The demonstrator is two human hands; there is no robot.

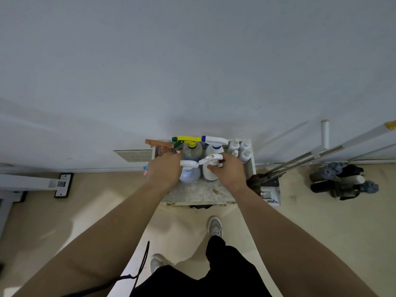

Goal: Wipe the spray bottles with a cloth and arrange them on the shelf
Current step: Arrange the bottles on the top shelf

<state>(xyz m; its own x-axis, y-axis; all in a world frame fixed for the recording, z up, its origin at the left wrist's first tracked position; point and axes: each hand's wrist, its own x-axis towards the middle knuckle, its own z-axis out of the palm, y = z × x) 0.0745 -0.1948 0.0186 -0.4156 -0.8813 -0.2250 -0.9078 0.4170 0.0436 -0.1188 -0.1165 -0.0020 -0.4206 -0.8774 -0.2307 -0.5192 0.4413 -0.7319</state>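
Five spray bottles (191, 150) stood crowded on the shelf (199, 192) top, near the wall. Right hand (229, 171): grip curled round the neck of the front right white bottle (206, 173). Left hand (165, 169) over the brown-trigger bottle (159, 144); fingers hidden, grip state unreadable. Blue-pink scrap (145, 168) at its outer edge, too small to identify.

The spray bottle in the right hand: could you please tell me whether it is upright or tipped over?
Upright: the spray bottle stands on the shelf, white trigger head on top, right hand gripping its neck.
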